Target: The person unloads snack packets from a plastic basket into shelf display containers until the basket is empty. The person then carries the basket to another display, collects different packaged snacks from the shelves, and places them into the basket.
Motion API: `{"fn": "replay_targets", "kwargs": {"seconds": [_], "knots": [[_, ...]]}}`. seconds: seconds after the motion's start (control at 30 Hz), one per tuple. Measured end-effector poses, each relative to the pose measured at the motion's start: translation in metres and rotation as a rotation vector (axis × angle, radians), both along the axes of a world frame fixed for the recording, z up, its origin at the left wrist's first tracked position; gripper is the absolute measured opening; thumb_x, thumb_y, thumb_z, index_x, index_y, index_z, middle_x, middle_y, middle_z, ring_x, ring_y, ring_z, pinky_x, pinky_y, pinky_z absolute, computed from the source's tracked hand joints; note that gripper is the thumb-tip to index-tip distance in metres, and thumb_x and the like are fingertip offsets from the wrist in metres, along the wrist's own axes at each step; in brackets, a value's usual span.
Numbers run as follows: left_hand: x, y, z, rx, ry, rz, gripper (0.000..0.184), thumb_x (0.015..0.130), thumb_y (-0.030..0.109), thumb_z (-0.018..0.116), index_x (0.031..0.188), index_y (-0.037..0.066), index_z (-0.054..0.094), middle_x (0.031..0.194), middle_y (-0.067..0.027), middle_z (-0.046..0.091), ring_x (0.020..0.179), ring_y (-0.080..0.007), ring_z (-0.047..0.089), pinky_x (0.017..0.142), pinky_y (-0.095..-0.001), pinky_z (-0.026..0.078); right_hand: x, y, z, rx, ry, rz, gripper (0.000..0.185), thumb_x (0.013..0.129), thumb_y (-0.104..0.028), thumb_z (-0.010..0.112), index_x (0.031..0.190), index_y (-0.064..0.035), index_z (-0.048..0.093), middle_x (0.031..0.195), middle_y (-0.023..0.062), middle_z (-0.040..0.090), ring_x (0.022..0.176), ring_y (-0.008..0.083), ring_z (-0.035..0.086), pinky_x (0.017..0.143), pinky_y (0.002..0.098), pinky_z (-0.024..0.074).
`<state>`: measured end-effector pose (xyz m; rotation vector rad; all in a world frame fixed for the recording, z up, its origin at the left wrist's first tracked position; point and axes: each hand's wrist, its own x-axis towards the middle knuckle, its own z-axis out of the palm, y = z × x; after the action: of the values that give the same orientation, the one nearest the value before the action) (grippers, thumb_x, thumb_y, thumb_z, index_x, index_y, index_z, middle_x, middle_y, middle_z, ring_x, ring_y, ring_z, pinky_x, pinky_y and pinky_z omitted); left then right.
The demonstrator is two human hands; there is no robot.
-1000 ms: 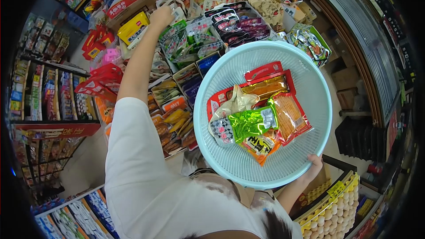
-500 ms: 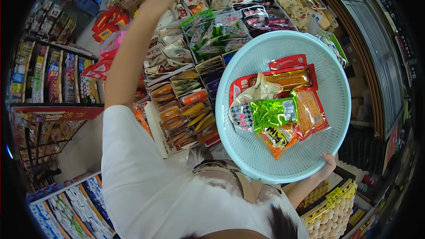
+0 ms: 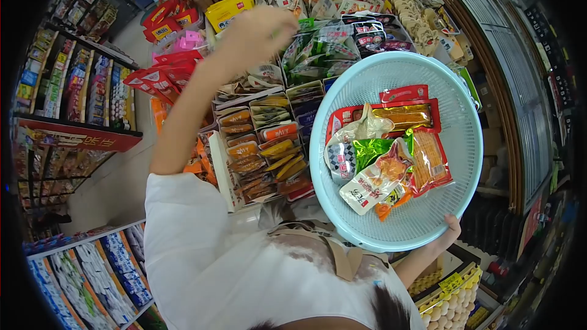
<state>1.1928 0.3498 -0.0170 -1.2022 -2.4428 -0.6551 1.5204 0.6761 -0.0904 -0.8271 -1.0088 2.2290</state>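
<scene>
1. Right hand [image 3: 451, 232]: the thumb side shows curled over the rim of the blue basket [image 3: 461, 165] at the basket's five o'clock; the remaining fingers are hidden behind it.
2. Left hand [image 3: 260, 33]: raised, fingers seemingly bent; I cannot tell whether anything is in them. It hangs between the basket's ten and eleven o'clock, with a yellow packet [image 3: 229, 9] at its own ten and green packets [image 3: 321, 46] at its three.
3. The basket lies tilted towards the viewer. Inside, just off centre towards seven o'clock, a white packet [image 3: 379, 177] overlaps a green packet [image 3: 367, 151] and an orange packet [image 3: 394, 200].
4. Likely risk: with only one hand visible on the rim, a slackening grip could tip the basket and slide the white packet off the pile.
5. Farther out, between five and six o'clock, stand eggs [image 3: 449, 305]; a dropping basket could knock them.
</scene>
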Motion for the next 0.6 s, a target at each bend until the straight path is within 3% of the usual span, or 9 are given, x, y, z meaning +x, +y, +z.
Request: {"fn": "replay_targets", "kwargs": {"seconds": [0.13,0.23,0.3,0.4,0.53,0.6], "knots": [[-0.107,-0.057,-0.063,-0.064,-0.129,0.267,0.018,0.078,0.017,0.048,0.088,0.006,0.059,0.086,-0.0151,0.061,0.082,-0.0312,0.058,0.072,-0.0409,0.045,0.002,0.005,-0.008,-0.009,-0.024,-0.03,0.064,0.055,-0.005,0.046,0.117,0.0056,0.036,0.105,0.0214,0.047,0.095,0.0328,0.051,0.081,0.0405,0.0468],[-0.15,-0.071,-0.093,-0.257,-0.022,0.256,0.02,0.078,0.013,0.046,0.09,0.006,0.059,0.088,-0.0163,0.061,0.083,-0.0324,0.058,0.073,-0.0421,0.045,0.0,0.0,-0.004,0.0,0.006,-0.003,0.063,0.055,-0.004,0.046,0.116,0.0052,0.037,0.105,0.0207,0.047,0.094,0.0318,0.052,0.08,0.0397,0.0468],[-0.164,-0.072,-0.107,-0.506,-0.181,0.445,0.022,0.075,0.018,0.052,0.091,0.004,0.059,0.088,-0.0173,0.061,0.084,-0.0313,0.058,0.075,-0.04,0.045,0.0,-0.004,-0.005,0.018,0.015,-0.027,0.062,0.054,-0.004,0.046,0.116,0.0048,0.037,0.104,0.0201,0.048,0.094,0.0315,0.052,0.08,0.0396,0.0468],[-0.205,-0.094,-0.153,-0.691,-0.295,0.51,0.025,0.071,0.021,0.056,0.09,0.005,0.06,0.088,-0.0183,0.06,0.083,-0.033,0.058,0.074,-0.0412,0.045,0.0,-0.011,-0.003,0.043,0.009,-0.066,0.063,0.054,-0.003,0.046,0.115,0.0043,0.038,0.104,0.019,0.048,0.093,0.0312,0.052,0.081,0.0391,0.0467],[-0.189,-0.086,-0.133,-0.783,-0.394,0.476,0.027,0.074,0.019,0.05,0.093,0.007,0.063,0.095,-0.0211,0.06,0.092,-0.0335,0.058,0.08,-0.0408,0.046,0.003,-0.008,-0.009,0.059,0.037,-0.055,0.061,0.055,-0.001,0.046,0.115,0.0065,0.037,0.108,0.0229,0.048,0.095,0.0336,0.054,0.083,0.0408,0.0489],[-0.173,-0.08,-0.11,-0.681,-0.395,0.566,0.026,0.073,0.019,0.05,0.091,0.006,0.063,0.092,-0.0207,0.061,0.091,-0.0337,0.059,0.08,-0.0412,0.046,-0.001,-0.015,-0.004,0.049,0.008,-0.091,0.063,0.053,-0.002,0.046,0.115,0.0054,0.038,0.106,0.0212,0.048,0.094,0.0326,0.052,0.082,0.0402,0.0471]]}}
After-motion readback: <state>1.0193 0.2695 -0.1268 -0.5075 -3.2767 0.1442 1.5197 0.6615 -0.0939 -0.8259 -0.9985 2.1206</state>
